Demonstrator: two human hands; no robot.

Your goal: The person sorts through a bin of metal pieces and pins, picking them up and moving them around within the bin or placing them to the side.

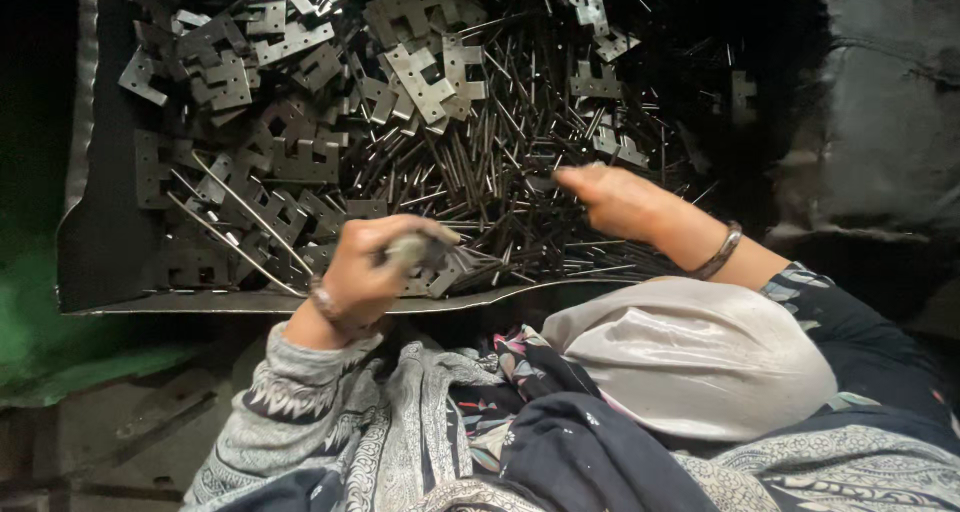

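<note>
A shallow dark metal tray (pixel 110 242) holds a heap of flat notched metal plates (pixel 290 162) on its left and a pile of thin metal pins (pixel 500 162) in its middle and right. My left hand (pixel 370 267) is closed around a small bundle of metal pieces (pixel 440 262) near the tray's front edge. My right hand (pixel 615 200) reaches over the pins with its fingers pinched together at their tips; whether a pin is between them I cannot tell. A metal bangle (pixel 722 252) sits on my right wrist.
Patterned cloth (pixel 400 432) and a pale grey bag-like bundle (pixel 690 357) lie on my lap below the tray. A green surface (pixel 40 322) shows at the left. A dark rough mass (pixel 890 122) stands at the right.
</note>
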